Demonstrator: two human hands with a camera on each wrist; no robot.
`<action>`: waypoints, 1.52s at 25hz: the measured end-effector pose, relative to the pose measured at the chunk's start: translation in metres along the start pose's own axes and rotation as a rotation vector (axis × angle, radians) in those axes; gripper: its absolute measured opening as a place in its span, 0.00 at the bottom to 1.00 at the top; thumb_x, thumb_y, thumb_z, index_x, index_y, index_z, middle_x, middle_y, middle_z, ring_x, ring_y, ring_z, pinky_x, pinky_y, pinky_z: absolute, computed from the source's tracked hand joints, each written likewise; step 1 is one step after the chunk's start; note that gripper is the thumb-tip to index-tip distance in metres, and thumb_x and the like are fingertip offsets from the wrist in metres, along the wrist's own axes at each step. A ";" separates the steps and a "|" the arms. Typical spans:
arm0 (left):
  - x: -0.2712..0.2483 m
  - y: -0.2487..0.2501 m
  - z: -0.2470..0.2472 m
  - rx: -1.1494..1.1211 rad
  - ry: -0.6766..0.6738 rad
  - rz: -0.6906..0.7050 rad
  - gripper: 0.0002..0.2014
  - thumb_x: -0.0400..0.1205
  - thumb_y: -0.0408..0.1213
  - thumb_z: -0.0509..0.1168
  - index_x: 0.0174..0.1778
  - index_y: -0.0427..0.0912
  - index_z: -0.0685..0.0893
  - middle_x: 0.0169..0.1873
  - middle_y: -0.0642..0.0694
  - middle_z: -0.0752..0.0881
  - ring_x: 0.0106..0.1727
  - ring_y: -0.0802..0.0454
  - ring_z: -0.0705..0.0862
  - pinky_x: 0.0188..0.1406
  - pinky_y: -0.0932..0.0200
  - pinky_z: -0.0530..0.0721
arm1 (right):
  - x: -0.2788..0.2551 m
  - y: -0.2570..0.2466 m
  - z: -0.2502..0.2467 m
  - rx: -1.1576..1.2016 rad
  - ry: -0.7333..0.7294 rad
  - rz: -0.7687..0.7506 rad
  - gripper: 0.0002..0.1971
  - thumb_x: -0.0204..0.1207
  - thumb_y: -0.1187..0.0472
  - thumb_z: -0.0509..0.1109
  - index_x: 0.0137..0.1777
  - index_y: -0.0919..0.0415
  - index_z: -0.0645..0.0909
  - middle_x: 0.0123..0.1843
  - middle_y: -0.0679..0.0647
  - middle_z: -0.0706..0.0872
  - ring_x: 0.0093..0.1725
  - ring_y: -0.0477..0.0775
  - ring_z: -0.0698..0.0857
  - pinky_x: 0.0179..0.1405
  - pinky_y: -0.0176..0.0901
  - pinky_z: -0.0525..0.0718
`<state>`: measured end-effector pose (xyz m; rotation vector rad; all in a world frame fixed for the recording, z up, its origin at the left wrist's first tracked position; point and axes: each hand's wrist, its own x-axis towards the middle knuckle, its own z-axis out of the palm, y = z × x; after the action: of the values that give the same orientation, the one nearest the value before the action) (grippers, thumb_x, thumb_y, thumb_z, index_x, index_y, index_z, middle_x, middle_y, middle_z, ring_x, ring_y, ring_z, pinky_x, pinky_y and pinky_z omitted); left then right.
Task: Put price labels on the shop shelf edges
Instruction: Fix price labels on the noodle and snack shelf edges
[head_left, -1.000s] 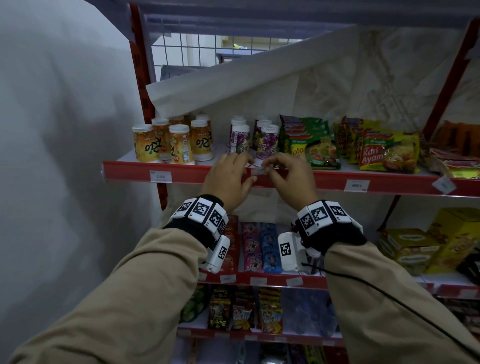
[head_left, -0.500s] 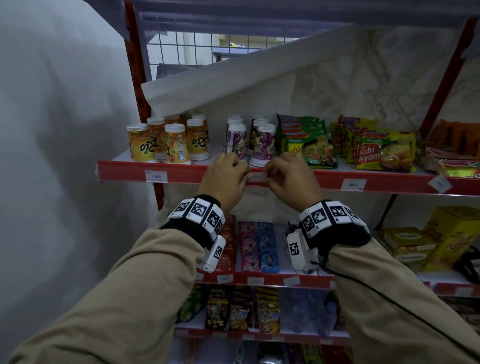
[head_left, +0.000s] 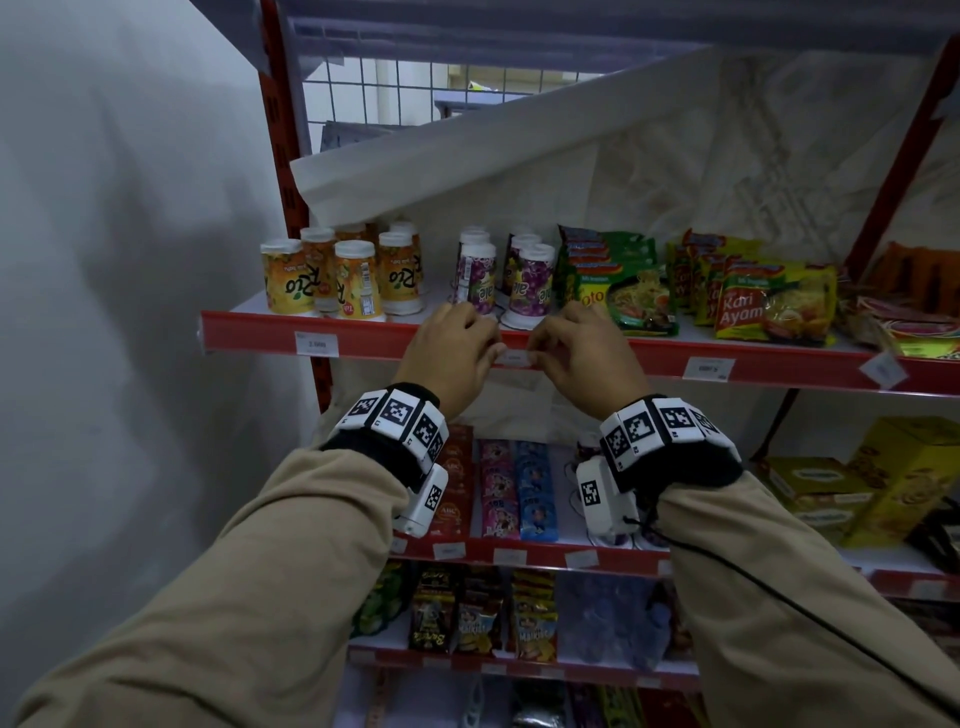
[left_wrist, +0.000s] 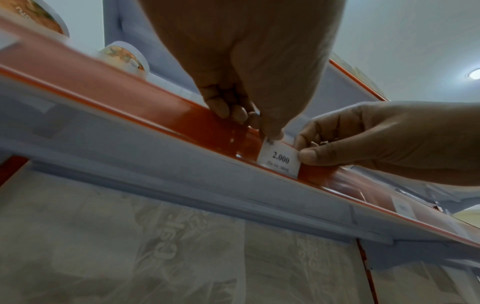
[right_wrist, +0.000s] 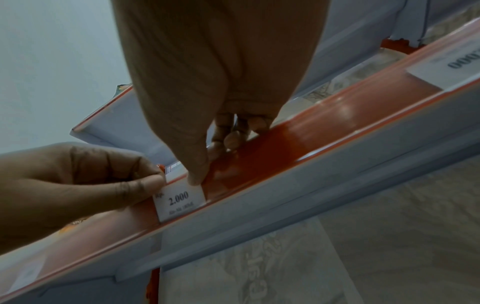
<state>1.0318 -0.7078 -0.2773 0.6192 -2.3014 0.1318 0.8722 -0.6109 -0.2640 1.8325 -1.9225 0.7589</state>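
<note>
Pinching a small white price label (left_wrist: 280, 159) printed "2.000" between them, the left hand (head_left: 451, 353) and right hand (head_left: 586, 358) hold it against the red shelf edge (head_left: 363, 340), each with thumb and curled fingers closed on one end. It sits just below the purple drink cups (head_left: 530, 283). From the head view the hands hide most of the label, and its smaller print is too blurred to read.
</note>
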 end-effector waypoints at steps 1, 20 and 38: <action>0.000 0.000 0.000 0.011 -0.006 -0.003 0.11 0.84 0.41 0.63 0.49 0.36 0.84 0.45 0.38 0.79 0.49 0.40 0.75 0.46 0.49 0.72 | 0.000 0.000 0.001 -0.003 0.000 0.003 0.05 0.75 0.55 0.72 0.48 0.55 0.85 0.47 0.55 0.79 0.51 0.59 0.73 0.50 0.51 0.74; -0.001 0.003 -0.007 0.046 -0.026 -0.003 0.09 0.83 0.41 0.64 0.51 0.39 0.81 0.46 0.40 0.80 0.49 0.41 0.75 0.42 0.49 0.73 | -0.006 0.000 0.006 0.018 0.080 0.051 0.07 0.71 0.58 0.76 0.45 0.59 0.82 0.45 0.56 0.81 0.51 0.61 0.75 0.50 0.56 0.75; 0.020 0.048 -0.008 0.261 -0.119 0.135 0.15 0.80 0.47 0.62 0.59 0.45 0.79 0.57 0.45 0.79 0.59 0.45 0.74 0.54 0.52 0.71 | -0.064 0.072 -0.043 -0.270 0.217 0.260 0.16 0.65 0.51 0.80 0.49 0.56 0.83 0.54 0.57 0.81 0.55 0.64 0.74 0.49 0.53 0.73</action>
<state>1.0024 -0.6713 -0.2540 0.6154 -2.4620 0.4774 0.8017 -0.5336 -0.2778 1.3041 -2.0265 0.7041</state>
